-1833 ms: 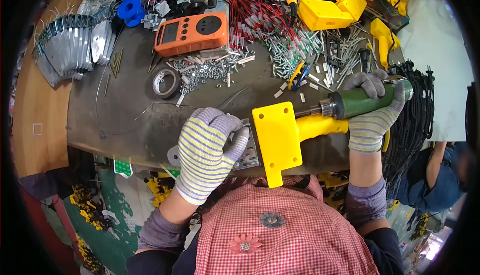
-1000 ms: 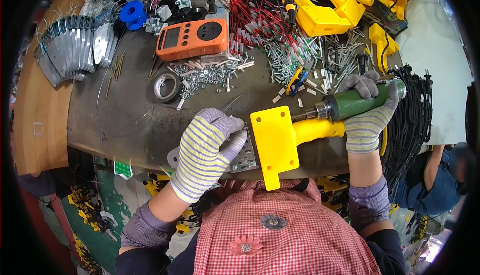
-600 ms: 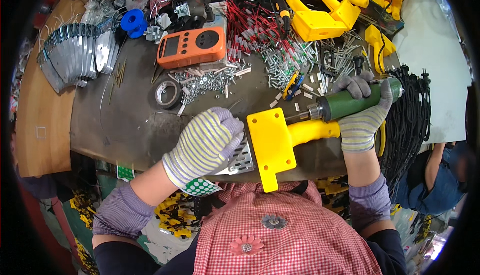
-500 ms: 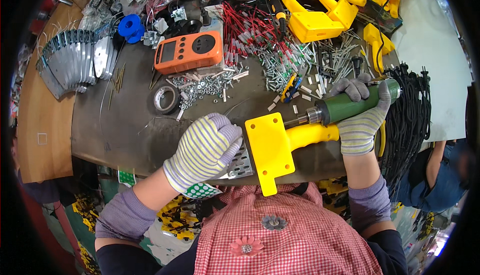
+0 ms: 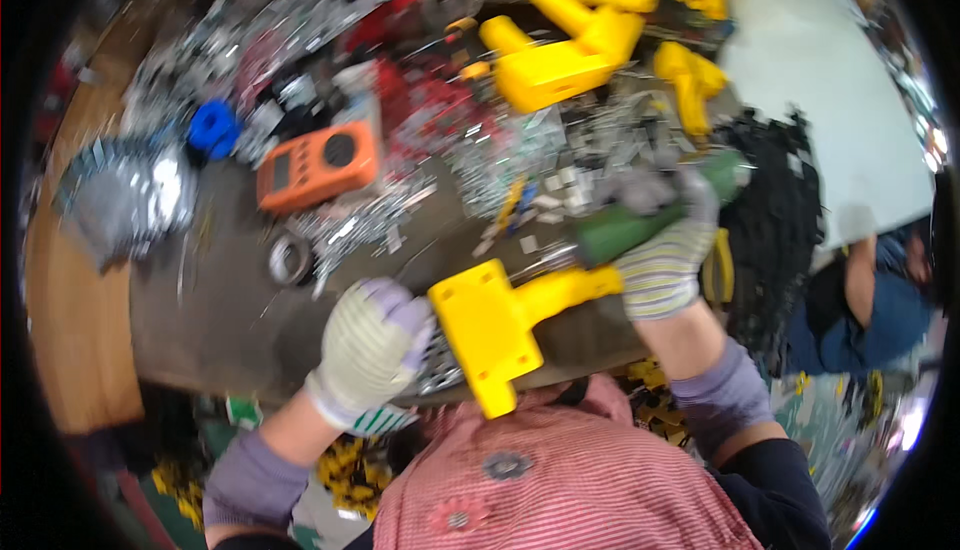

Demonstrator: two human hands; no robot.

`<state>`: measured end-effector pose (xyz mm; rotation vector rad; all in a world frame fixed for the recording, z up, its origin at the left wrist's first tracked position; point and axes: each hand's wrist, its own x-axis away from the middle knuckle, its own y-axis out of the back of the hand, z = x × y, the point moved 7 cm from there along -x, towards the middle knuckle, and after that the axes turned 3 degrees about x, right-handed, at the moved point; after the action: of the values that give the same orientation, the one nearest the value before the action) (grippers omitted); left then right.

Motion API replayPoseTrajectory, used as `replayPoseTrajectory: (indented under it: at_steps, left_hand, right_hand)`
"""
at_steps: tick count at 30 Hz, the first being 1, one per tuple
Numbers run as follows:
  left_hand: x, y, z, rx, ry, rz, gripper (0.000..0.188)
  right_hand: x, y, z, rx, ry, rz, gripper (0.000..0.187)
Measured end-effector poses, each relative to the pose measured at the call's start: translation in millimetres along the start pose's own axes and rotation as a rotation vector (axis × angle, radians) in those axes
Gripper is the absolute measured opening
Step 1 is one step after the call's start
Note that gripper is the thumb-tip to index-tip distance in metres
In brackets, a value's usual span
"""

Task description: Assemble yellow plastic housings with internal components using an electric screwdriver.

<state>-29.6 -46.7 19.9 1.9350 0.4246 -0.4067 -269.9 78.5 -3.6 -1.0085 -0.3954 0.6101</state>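
My right hand (image 5: 665, 265), in a striped knit glove, is wrapped round a green power screwdriver (image 5: 615, 237), its metal nose pointing left. Just below the screwdriver's nose is a yellow plastic piece (image 5: 485, 325), a flat plate with corner holes and a handle running right towards my right wrist. At the near table edge, my left hand (image 5: 368, 350) is closed, fingers curled together over the left side of a perforated metal plate (image 5: 438, 365). Whatever those fingers pinch is hidden. The picture is smeared by motion.
Behind lie an orange meter (image 5: 320, 167), a tape roll (image 5: 290, 258), a blue spool (image 5: 213, 130) and loose screws (image 5: 480, 165). Yellow housings (image 5: 555, 75) stand at the back, black cables (image 5: 770, 240) to the right. Metal sheets (image 5: 130, 200) fan out left. Another person's arm (image 5: 860, 270) shows far right.
The whole view has shifted and tilted, moving the bench items left in the picture. Both hands keep their places by the yellow piece; my right hand still grips the screwdriver.
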Motion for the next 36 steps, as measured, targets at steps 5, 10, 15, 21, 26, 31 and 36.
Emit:
replayPoseTrajectory:
  at_steps: [5,10,15,21,26,31,36]
  left_hand:
    - [15.7,0.5,2.4,-0.044,0.073,-0.059,0.019]
    - [20.3,0.5,7.9,-0.022,0.125,-0.080,0.023]
    - [10.3,2.3,0.1,-0.024,0.091,-0.121,0.022]
    - [4.2,12.1,-9.1,-0.124,0.031,-0.177,0.020]
    - [29.7,14.2,0.7,-0.062,0.211,0.034,0.069]
    - [42.8,13.4,-7.2,-0.093,0.288,0.176,0.092]
    - [59.2,10.5,-5.0,-0.157,0.311,0.084,0.088]
  right_hand:
    - [-5.7,6.0,-13.3,-0.041,-0.055,-0.109,0.035]
    - [0.0,-24.3,55.4,0.095,0.044,0.059,0.050]
    - [5.7,-21.1,177.9,2.233,0.740,-0.125,0.074]
    - [3.3,25.1,160.7,2.845,-0.001,-0.258,0.074]
    - [-20.3,-2.0,122.8,2.882,0.588,-0.123,0.040]
    - [-89.4,3.5,61.1,2.721,0.307,-0.056,0.020]
    - [-87.7,23.4,84.1,2.552,0.443,-0.248,0.035]
